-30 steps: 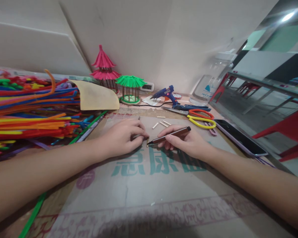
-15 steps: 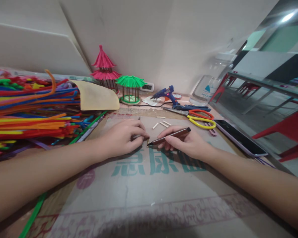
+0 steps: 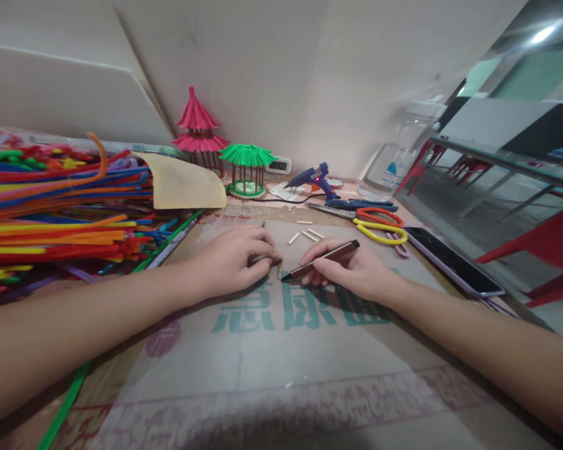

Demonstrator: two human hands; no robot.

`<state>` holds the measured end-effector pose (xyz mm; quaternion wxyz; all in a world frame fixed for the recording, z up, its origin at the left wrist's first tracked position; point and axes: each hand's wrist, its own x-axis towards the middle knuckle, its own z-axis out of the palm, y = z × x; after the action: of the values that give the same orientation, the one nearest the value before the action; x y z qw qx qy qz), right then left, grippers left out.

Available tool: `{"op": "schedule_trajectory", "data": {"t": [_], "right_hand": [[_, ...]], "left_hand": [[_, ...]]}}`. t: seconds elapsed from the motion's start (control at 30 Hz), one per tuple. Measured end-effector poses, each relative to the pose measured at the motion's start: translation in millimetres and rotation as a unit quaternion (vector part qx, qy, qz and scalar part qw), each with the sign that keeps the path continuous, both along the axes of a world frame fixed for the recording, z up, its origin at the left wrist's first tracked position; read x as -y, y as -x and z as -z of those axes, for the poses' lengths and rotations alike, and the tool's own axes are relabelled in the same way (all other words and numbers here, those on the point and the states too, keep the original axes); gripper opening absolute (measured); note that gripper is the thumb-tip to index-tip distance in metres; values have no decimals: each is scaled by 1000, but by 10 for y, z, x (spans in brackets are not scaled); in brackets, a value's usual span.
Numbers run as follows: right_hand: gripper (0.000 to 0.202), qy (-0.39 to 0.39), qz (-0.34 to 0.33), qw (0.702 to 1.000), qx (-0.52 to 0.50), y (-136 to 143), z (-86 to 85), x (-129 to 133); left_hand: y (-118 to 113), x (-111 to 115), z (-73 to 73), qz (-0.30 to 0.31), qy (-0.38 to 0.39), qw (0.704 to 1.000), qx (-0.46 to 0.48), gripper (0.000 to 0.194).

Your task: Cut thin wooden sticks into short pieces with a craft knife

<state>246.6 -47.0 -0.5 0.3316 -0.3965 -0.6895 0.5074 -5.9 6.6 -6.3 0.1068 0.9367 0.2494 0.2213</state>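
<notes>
On the bench (image 3: 349,190), a sheet (image 3: 263,369) bears green characters (image 3: 303,310) I can't read. Two model pavilions (image 3: 246,155) stand behind. The right hand (image 3: 351,269) pinches one brown marker (image 3: 340,252), its tip just beside one small stick (image 3: 279,270) at the bunched left hand (image 3: 244,259), whose grip I can't tell. Four pale sticks (image 3: 293,238) lie beyond.
</notes>
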Motion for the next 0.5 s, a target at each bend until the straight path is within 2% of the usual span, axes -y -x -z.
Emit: {"op": "schedule_trajectory", "data": {"t": [0.5], "right_hand": [[18, 2, 19, 1000, -13, 21, 24, -19]], "left_hand": [[1, -5, 5, -1, 1, 1000, 3, 26]]}}
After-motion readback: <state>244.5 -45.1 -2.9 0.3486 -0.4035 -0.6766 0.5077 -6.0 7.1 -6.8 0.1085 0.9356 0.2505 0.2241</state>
